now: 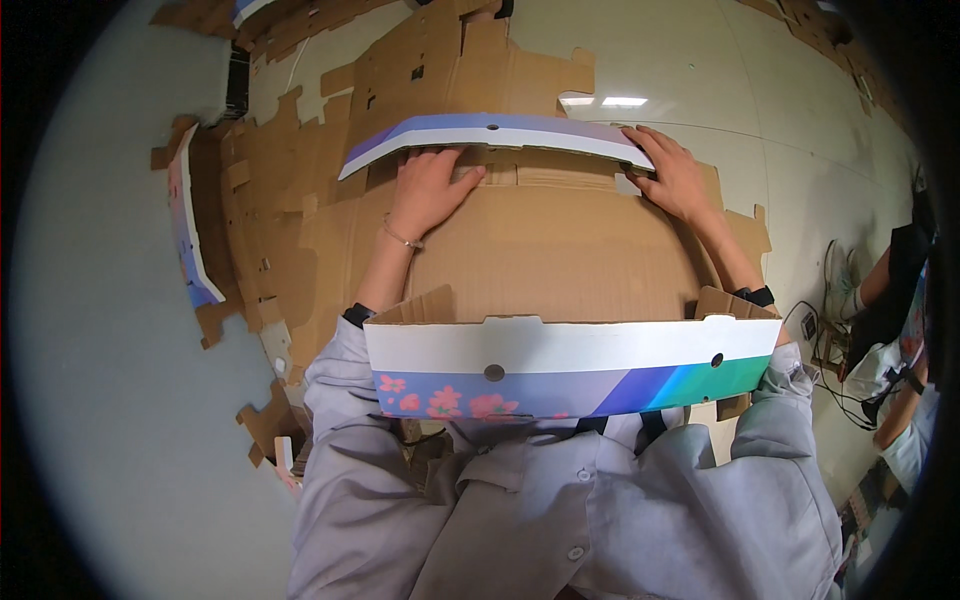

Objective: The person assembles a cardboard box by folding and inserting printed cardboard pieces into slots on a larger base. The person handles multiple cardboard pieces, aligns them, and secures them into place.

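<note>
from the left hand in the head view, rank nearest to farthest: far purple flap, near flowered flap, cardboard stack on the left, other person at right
1. far purple flap, touching the left hand
2. cardboard stack, to the left
3. near flowered flap, by the torso
4. other person, far right edge

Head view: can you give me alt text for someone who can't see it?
Both hands press on a flat cardboard box blank on the floor, left hand and right hand at its far printed flap. The near printed flap stands up by the person's chest.
</note>
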`<state>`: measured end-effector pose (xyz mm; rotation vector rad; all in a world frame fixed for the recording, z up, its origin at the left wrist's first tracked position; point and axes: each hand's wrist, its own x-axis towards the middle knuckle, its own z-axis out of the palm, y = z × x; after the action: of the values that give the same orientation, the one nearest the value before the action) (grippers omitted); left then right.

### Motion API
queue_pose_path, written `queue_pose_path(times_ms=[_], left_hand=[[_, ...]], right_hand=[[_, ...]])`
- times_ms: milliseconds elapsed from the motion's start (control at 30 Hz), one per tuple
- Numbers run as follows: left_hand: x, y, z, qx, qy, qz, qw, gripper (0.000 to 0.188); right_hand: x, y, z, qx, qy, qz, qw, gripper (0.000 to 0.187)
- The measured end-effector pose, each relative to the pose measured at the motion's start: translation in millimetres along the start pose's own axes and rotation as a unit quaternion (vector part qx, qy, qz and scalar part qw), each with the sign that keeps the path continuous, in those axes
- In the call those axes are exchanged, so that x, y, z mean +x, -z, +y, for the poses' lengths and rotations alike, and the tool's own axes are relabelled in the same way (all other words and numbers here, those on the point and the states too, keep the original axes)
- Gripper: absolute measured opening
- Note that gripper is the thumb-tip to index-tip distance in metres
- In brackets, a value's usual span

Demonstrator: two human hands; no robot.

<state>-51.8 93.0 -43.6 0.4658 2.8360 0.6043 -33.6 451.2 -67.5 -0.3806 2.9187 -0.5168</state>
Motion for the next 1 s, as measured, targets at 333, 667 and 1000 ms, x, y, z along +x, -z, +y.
queue_pose_path(times_ms=[333,667,1000], left_hand=[[0.1,-1.9,-3.7,-0.015,-0.013,0.021,1.0,0.047],[-0.4,-0.1,-0.7,-0.035,-0.012,0.027,0.999,0.046],[-1.9,-4.8,-3.8,-0.054,-0.018,0.04,0.998,0.045]], right_hand=[[0.1,-1.1,-2.3,0.022,0.004,0.022,1.0,0.062],[-0.9,-4.0,-1.9,0.021,-0.003,0.034,0.999,0.059],[-2.0,-2.3,-5.1,0.031,0.005,0.052,0.998,0.056]])
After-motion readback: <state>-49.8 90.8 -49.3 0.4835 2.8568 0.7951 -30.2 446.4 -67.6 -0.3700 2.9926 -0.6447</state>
